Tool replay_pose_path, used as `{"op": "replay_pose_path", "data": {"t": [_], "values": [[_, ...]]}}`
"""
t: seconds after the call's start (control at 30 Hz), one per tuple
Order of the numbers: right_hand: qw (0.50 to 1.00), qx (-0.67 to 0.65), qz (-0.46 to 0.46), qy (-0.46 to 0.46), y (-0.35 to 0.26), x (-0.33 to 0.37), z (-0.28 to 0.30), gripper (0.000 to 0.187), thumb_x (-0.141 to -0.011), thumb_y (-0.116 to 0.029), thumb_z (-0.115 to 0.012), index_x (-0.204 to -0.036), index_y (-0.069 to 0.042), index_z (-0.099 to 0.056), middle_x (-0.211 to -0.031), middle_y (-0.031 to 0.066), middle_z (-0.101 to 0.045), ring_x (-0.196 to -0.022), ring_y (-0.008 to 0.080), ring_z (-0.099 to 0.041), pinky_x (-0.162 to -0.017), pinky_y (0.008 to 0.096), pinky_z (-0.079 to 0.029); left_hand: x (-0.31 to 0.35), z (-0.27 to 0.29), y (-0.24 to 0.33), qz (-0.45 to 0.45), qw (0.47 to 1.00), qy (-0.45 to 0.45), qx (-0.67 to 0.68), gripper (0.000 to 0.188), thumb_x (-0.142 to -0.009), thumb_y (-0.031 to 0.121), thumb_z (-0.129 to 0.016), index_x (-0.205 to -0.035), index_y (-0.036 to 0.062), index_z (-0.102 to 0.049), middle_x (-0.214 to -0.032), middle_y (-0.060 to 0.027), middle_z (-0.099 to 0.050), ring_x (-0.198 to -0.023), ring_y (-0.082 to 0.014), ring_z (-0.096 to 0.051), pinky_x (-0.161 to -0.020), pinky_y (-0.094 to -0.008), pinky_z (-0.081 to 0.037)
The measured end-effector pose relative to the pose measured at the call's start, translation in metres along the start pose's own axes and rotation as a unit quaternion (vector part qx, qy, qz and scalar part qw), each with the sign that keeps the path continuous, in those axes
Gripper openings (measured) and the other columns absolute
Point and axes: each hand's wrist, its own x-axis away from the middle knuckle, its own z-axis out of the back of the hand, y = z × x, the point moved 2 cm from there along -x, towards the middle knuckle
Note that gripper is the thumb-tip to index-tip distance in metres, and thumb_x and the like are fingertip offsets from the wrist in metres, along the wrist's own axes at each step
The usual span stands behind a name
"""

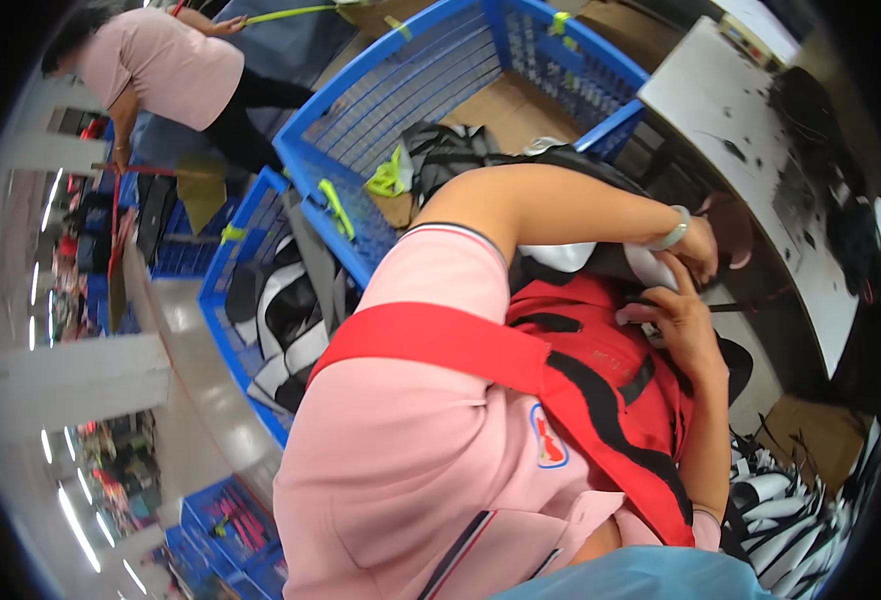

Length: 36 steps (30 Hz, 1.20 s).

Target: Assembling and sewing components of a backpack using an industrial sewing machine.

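Observation:
My left hand (698,250), with a pale bangle at its wrist, is closed at the edge of a white-and-grey piece (651,267) that looks like fabric. Just below it, my right hand (683,325) is curled, its index finger raised against the same piece and its thumb lower down. What lies inside the fingers is partly hidden. Both hands are in front of my red apron (621,350), which has black strips, and close to the white worktable. More white and dark material (559,257) shows under my left forearm.
A large blue plastic crate (361,90) holds dark fabric and yellow-green ties. Another blue crate (226,290) has black-and-white pieces. The white worktable (701,100) carries dark scraps. Black-and-white pieces (781,520) pile up beside a cardboard box (811,440). A co-worker (166,65) stands upper left.

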Motion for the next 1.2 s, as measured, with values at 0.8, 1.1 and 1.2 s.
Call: {"op": "replay_pose_path", "data": {"t": [0.8,1.1,1.2], "values": [[0.995,0.021,-0.024,0.091,0.096,0.0,0.034,0.018,-0.085,-0.01,-0.064,-0.096,0.004,-0.063,-0.119,0.0113,-0.053,-0.104,0.0235,-0.055,-0.089,0.0281,-0.042,0.238,0.023,-0.039,0.321,0.611,0.435,0.578,0.032,-0.094,0.026,-0.051,-0.112,0.001,-0.061,-0.104,-0.0131,-0.068,-0.087,-0.023,-0.067,-0.076,-0.0383,-0.055],[0.983,0.138,0.023,0.116,-0.02,0.033,0.035,0.014,-0.079,-0.012,-0.068,-0.091,-0.005,-0.067,-0.136,0.0057,-0.049,-0.086,0.0276,-0.065,-0.075,0.0364,-0.05,0.094,-0.053,0.06,0.219,0.73,0.333,0.555,0.032,-0.095,0.03,-0.049,-0.096,0.0008,-0.062,-0.081,-0.0137,-0.066,-0.058,-0.02,-0.061,-0.054,-0.0294,-0.049],[0.979,0.184,-0.023,0.083,0.003,0.009,0.006,0.016,-0.081,-0.019,-0.067,-0.094,-0.011,-0.068,-0.138,0.004,-0.047,-0.084,0.0345,-0.064,-0.074,0.0415,-0.051,0.085,-0.079,0.048,0.273,0.812,0.365,0.365,0.036,-0.092,0.031,-0.054,-0.087,-0.0026,-0.066,-0.076,-0.0058,-0.064,-0.063,-0.012,-0.056,-0.055,-0.0271,-0.044]]}}
